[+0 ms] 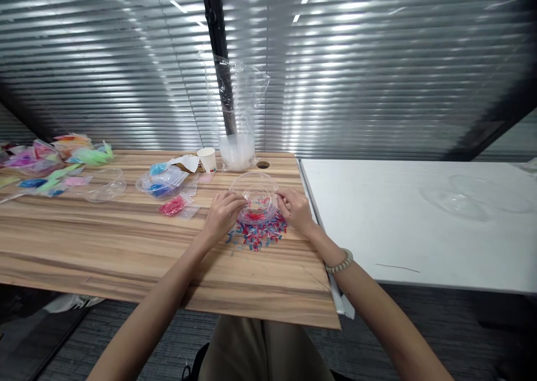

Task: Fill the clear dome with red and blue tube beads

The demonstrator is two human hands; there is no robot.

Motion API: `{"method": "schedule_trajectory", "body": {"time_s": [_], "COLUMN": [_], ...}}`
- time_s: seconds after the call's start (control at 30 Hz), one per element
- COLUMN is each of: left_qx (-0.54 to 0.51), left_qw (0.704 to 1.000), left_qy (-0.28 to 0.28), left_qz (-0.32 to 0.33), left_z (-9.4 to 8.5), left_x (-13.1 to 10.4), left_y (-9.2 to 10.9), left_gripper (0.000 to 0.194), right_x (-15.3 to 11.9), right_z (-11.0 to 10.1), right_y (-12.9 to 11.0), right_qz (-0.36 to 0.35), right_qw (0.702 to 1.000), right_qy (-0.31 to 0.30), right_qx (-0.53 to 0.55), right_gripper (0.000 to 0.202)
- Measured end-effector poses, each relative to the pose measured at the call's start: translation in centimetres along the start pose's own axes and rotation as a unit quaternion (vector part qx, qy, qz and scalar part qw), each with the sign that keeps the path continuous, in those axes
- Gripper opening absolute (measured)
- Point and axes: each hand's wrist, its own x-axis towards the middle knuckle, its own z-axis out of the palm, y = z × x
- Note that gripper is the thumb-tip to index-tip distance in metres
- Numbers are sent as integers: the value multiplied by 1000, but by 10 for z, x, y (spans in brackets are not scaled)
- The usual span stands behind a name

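Observation:
A clear round plastic container (254,183) stands on the wooden table (138,247), with some red pieces inside. In front of it lies a loose pile of small red, blue and clear pieces (258,236). My left hand (225,213) is at the container's left side, thumb and fingers pinched together. At the right side is my right hand (295,208), its fingers bent and closed near the rim. Whatever either hand pinches is too small to make out. A beaded bracelet (340,262) circles my right wrist.
Left of the container lie a bag of red pieces (172,205) and a clear lidded container with blue packets (163,180). Behind stand a paper cup (207,160) and a plastic bag of clear cups (237,151). Colourful packets (90,154) fill the far left. Clear lids (457,197) lie on the white table (377,224).

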Motion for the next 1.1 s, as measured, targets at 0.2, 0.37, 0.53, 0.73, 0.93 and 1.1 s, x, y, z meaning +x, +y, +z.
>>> {"method": "schedule_trajectory", "body": {"time_s": [0.2,0.37,0.53,0.73,0.93,1.1], "left_qx": [15,-15,-50,-115,-230,-261], "left_qw": [990,967,960,957,917,895], "left_qy": [121,172,46,-175,-299,-349], "left_qz": [-77,-189,-272,-199,-127,-97], "left_z": [-7,-16,-16,-10,-14,-10], "left_x": [2,6,2,-4,-1,-2], "left_y": [1,-4,-22,-30,-17,-18], "left_gripper": [15,24,31,15,8,8], "right_x": [-2,-1,-1,-1,-2,-1], "right_z": [1,1,1,0,1,1], "right_y": [1,1,2,2,4,4], "right_qz": [1,17,56,81,74,60], "right_qw": [1000,999,996,992,993,995], "right_qy": [10,47,75,92,95,82], "right_qx": [-5,5,6,-1,2,5], "right_gripper": [15,14,14,15,14,15]}}
